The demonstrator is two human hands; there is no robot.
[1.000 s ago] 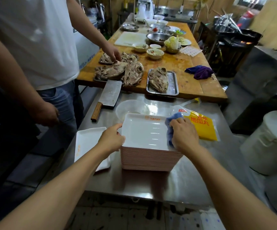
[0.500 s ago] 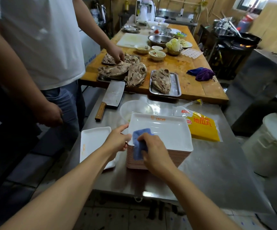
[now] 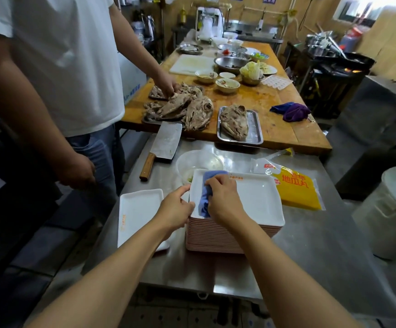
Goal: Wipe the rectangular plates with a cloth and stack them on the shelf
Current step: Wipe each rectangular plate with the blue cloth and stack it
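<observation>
Counter (image 3: 310, 245): steel, kitchen; holds plate stack (image 3: 227, 237).
Left hand (image 3: 174, 210): grips top plate (image 3: 258, 200) edge.
Right hand (image 3: 223, 197): presses blue cloth (image 3: 204, 202) onto plate.

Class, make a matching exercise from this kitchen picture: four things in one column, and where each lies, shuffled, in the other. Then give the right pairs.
Things:
1. blue cloth
2. cleaver
3. purple rag
4. single white plate

Places:
A. on the wooden table, at its right side
B. under the right hand, on the top plate of the stack
C. on the steel table, left of the plate stack
D. beside the clear plastic bowl

Pairs: 1-B, 2-D, 3-A, 4-C
</observation>
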